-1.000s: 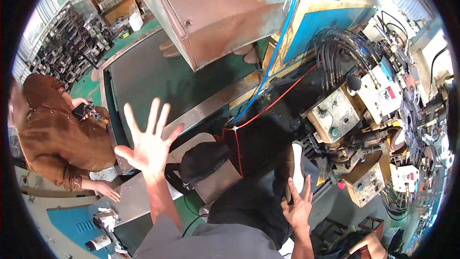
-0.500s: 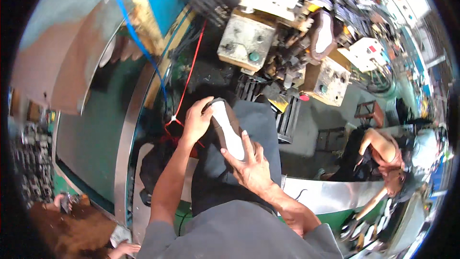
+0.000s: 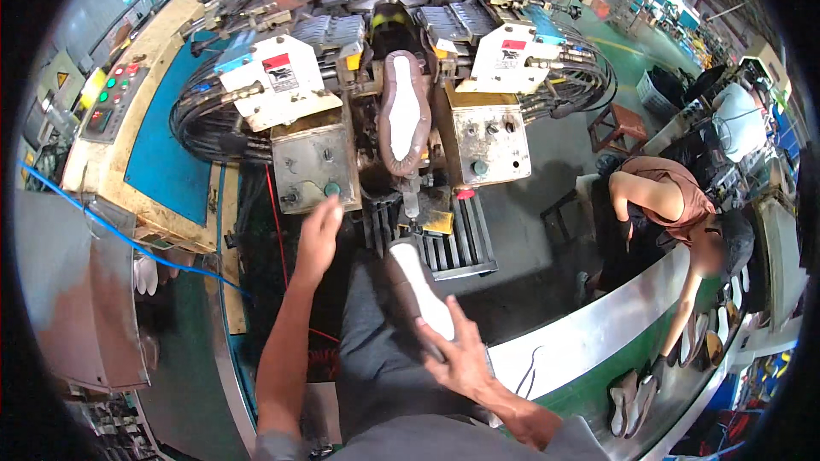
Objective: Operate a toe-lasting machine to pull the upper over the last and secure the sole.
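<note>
My right hand (image 3: 461, 360) grips a brown shoe upper (image 3: 398, 283) by its near end, sole side up, above my lap. A white insole (image 3: 422, 288) covers its underside. My left hand (image 3: 319, 239) holds nothing; its fingers stretch toward a green push button (image 3: 331, 190) on the left control box (image 3: 301, 162). Whether the fingertips touch the button I cannot tell. Beyond, a second brown shoe upper (image 3: 390, 124) sits sole up in the middle of a shoe machine, its edge gathered round a white insole.
A right control box (image 3: 491, 138) carries knobs and a green button. Along the right runs a metal-edged conveyor (image 3: 589, 337) with shoe uppers (image 3: 632, 405) on it. A co-worker (image 3: 670, 205) leans over it. A blue hose (image 3: 128, 235) crosses at left; a red stool (image 3: 618, 126) stands beyond.
My left hand has let go of the shoe upper and moved up and forward to the left control box. My right hand still holds the shoe upper. The view has swung toward the machine.
</note>
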`<action>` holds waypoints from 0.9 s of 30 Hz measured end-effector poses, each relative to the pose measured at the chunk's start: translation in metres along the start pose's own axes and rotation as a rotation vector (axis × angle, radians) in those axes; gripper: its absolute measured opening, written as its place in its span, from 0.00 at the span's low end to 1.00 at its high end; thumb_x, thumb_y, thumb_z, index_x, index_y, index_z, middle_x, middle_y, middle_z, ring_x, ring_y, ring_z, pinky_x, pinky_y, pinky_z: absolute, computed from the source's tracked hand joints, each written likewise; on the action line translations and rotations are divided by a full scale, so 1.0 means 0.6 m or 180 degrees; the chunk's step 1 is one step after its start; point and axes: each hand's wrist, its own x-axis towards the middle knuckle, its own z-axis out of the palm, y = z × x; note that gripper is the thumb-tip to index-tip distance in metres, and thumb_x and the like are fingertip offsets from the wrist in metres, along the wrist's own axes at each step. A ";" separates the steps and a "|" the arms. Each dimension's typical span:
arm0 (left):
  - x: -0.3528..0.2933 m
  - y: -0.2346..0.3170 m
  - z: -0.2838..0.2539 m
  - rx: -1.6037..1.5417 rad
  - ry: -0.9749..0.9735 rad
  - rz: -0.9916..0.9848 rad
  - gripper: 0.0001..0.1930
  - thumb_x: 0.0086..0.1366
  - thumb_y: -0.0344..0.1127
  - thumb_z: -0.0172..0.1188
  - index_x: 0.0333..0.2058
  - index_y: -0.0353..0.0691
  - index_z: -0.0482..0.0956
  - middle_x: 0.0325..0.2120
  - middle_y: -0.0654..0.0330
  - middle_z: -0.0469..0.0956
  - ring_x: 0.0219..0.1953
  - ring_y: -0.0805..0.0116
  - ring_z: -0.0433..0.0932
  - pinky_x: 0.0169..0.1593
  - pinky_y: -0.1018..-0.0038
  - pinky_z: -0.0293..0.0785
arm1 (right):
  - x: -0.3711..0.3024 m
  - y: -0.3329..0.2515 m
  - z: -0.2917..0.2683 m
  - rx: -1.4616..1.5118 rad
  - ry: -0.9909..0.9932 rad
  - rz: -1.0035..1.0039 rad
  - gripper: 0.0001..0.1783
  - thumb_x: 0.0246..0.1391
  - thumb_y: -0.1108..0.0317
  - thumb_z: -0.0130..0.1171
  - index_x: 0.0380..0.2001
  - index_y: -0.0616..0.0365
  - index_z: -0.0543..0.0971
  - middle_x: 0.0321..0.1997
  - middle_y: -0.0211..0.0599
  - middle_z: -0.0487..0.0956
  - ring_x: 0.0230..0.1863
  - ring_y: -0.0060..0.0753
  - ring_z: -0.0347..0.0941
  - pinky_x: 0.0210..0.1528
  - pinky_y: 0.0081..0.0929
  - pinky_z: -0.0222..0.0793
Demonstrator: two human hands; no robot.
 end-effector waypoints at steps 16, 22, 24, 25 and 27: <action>0.134 0.151 0.000 -0.3259 -0.0571 -0.0661 0.49 0.68 0.50 0.71 0.79 0.39 0.56 0.70 0.50 0.71 0.67 0.55 0.77 0.69 0.57 0.76 | 0.464 -0.008 -0.250 -0.1431 0.1093 -0.0707 0.48 0.50 0.67 0.74 0.75 0.23 0.73 0.81 0.65 0.56 0.64 0.74 0.70 0.64 0.57 0.78; -0.110 0.112 -0.085 -0.4057 -0.0236 -0.0904 0.50 0.69 0.69 0.64 0.76 0.39 0.58 0.54 0.36 0.79 0.44 0.44 0.89 0.48 0.48 0.90 | 0.600 -0.026 -0.145 -0.1461 0.0904 -0.0234 0.46 0.56 0.65 0.72 0.77 0.21 0.69 0.83 0.63 0.52 0.69 0.76 0.65 0.71 0.60 0.68; -0.151 0.092 -0.090 -0.3666 0.0238 -0.1037 0.51 0.68 0.69 0.64 0.76 0.40 0.57 0.56 0.38 0.79 0.48 0.46 0.88 0.48 0.49 0.90 | 0.594 -0.021 -0.116 -0.1609 0.1116 -0.0337 0.47 0.56 0.63 0.73 0.77 0.19 0.68 0.84 0.64 0.50 0.67 0.77 0.65 0.62 0.61 0.76; -0.168 0.082 -0.092 -0.3633 0.0222 -0.1050 0.51 0.68 0.70 0.64 0.76 0.40 0.57 0.56 0.39 0.79 0.49 0.47 0.88 0.48 0.49 0.90 | 0.589 -0.018 -0.103 -0.1654 0.1199 -0.0333 0.47 0.55 0.63 0.73 0.76 0.19 0.68 0.84 0.64 0.49 0.65 0.78 0.66 0.54 0.61 0.83; -0.199 0.063 -0.090 -0.3539 0.0644 -0.1304 0.49 0.69 0.68 0.64 0.76 0.41 0.58 0.58 0.42 0.78 0.54 0.49 0.86 0.50 0.49 0.89 | 0.580 -0.012 -0.083 -0.1683 0.1200 -0.0268 0.47 0.56 0.61 0.73 0.77 0.19 0.67 0.84 0.65 0.50 0.63 0.78 0.67 0.54 0.60 0.83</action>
